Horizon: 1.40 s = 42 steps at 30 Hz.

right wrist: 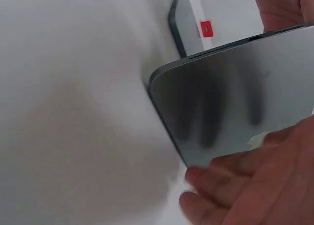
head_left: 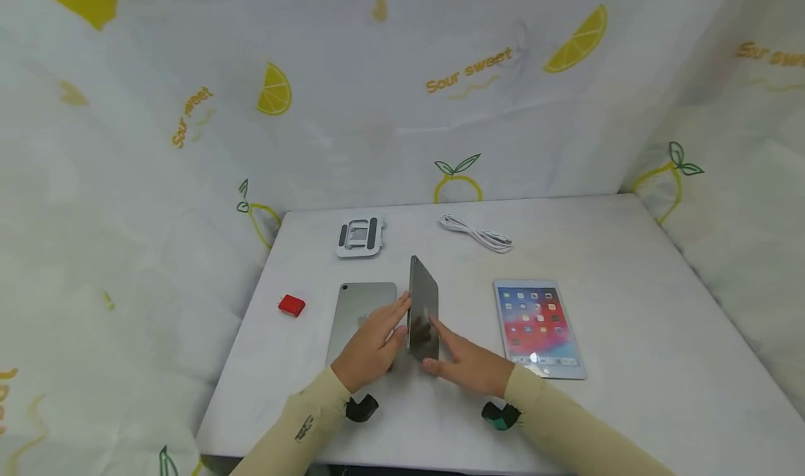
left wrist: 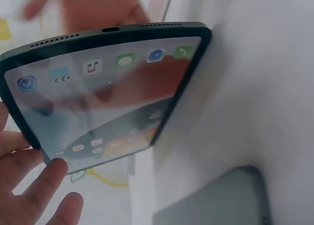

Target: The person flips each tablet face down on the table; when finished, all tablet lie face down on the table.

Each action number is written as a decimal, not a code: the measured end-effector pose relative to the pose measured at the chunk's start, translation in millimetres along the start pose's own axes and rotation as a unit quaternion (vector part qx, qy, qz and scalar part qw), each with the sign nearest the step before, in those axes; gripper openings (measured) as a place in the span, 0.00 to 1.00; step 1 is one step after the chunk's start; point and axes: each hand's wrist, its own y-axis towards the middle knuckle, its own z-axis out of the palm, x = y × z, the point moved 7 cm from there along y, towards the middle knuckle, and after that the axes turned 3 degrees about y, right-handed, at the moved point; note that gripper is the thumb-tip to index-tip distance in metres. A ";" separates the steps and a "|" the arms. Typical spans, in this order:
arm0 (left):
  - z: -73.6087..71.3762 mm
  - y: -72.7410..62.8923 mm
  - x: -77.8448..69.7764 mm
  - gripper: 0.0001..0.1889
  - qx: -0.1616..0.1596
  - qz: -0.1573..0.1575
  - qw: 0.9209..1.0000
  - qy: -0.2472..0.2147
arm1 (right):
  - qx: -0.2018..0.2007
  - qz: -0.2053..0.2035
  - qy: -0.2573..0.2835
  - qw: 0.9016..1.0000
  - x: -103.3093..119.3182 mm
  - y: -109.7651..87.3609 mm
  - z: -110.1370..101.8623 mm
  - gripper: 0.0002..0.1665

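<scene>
A grey tablet point(head_left: 423, 308) stands upright on its long edge between my two hands, its port end toward me. In the left wrist view its lit screen point(left wrist: 108, 97) shows app icons; the right wrist view shows its metal back point(right wrist: 221, 97). My left hand point(head_left: 375, 340) touches the screen side and upper edge with extended fingers. My right hand point(head_left: 468, 361) has its fingers lightly against the back, thumb near the lower end. Beside my left hand another grey tablet point(head_left: 355, 308) lies face down, partly covered by that hand.
A white tablet point(head_left: 539, 326) with a lit screen lies on the right, near my right forearm. Farther back are a white folding stand point(head_left: 360, 237) and a coiled white cable point(head_left: 476, 233). A red charger point(head_left: 292, 305) sits near the left edge of the white table point(head_left: 654, 392).
</scene>
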 end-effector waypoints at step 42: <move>77.2 36.9 -7.0 0.43 0.123 0.006 0.971 0.207 | -0.206 0.027 -0.362 0.909 -43.0 -41.8 -61.1 0.53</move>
